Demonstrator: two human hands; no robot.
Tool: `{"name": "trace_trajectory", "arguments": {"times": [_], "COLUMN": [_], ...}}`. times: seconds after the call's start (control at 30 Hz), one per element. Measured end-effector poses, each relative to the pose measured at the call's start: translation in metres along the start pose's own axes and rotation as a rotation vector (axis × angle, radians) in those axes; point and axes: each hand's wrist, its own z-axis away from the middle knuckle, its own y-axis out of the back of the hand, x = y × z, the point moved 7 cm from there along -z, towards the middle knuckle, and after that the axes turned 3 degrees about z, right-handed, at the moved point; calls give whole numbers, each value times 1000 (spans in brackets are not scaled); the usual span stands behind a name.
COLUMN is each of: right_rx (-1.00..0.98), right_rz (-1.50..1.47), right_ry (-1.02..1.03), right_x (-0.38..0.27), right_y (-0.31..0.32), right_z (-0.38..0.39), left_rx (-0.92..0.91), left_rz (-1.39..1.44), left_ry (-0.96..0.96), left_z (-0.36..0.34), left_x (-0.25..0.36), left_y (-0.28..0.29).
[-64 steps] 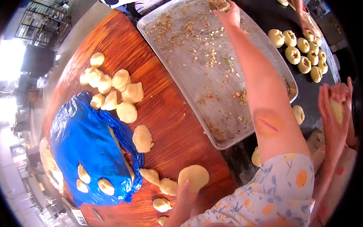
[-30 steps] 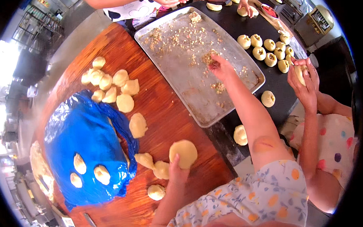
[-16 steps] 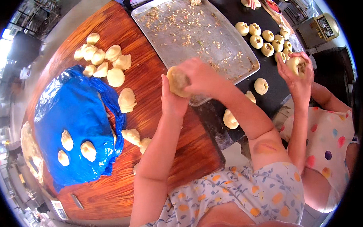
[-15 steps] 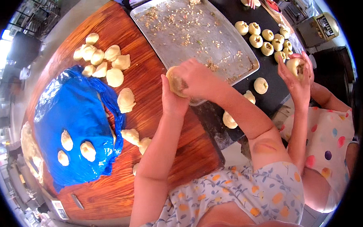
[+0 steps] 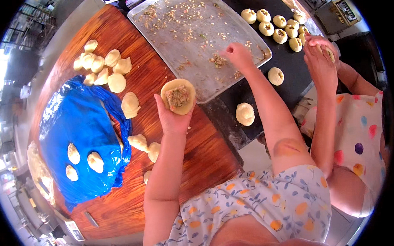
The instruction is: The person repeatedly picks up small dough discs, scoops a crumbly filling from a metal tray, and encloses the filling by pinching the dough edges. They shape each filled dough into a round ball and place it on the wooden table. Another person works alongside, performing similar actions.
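On my left hand (image 5: 174, 120) rests a flat round of dough (image 5: 190, 106), gripped between thumb and fingers. A mound of chopped filling (image 5: 177, 97) sits in its middle. Farther right, my right hand (image 5: 239, 56) is over the metal tray (image 5: 191, 71), its fingers curled together beside a small heap of filling (image 5: 218, 60). What those fingers hold, if anything, is hidden. Several pale dough rounds (image 5: 116, 83) lie on the wooden table to the left, some stacked or overlapping. A pleated bun (image 5: 245, 114) lies near my right forearm.
A blue plastic sheet (image 5: 76, 136) with 3 dough pieces on top covers a large bulk at left. Several filled buns (image 5: 280, 36) stand on the black surface (image 5: 265, 83). At right, a co-worker's hands (image 5: 321, 62) hold a bun. A small knife-like object (image 5: 91, 219) lies near the table's edge.
My right hand has left the dough round and moved right over the tray. The filling in the round now shows. The co-worker's hands have turned and closed around their bun.
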Motion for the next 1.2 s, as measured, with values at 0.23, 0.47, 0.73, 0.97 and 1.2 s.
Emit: {"name": "trace_trajectory", "arguments": {"times": [0.23, 0.47, 0.73, 0.97, 1.2], "right_rx": [-16, -219, -527, -537, -360], "right_rz": [87, -198, -306, -359, -525], "right_ry": [99, 154, 788, 750, 336], "right_x": [4, -36, -212, -209, -122], "right_y": [-64, -59, 10, 16, -3], "right_z": [10, 9, 87, 79, 16], "left_rx": [-101, -26, -131, -195, -138], "left_rz": [-199, -39, -57, -37, -42], "left_ry": [-85, -13, 47, 89, 89], "left_z": [28, 25, 12, 3, 3], "left_x": [10, 11, -2, -9, -14], "left_y": [22, 21, 7, -3, -11]}}
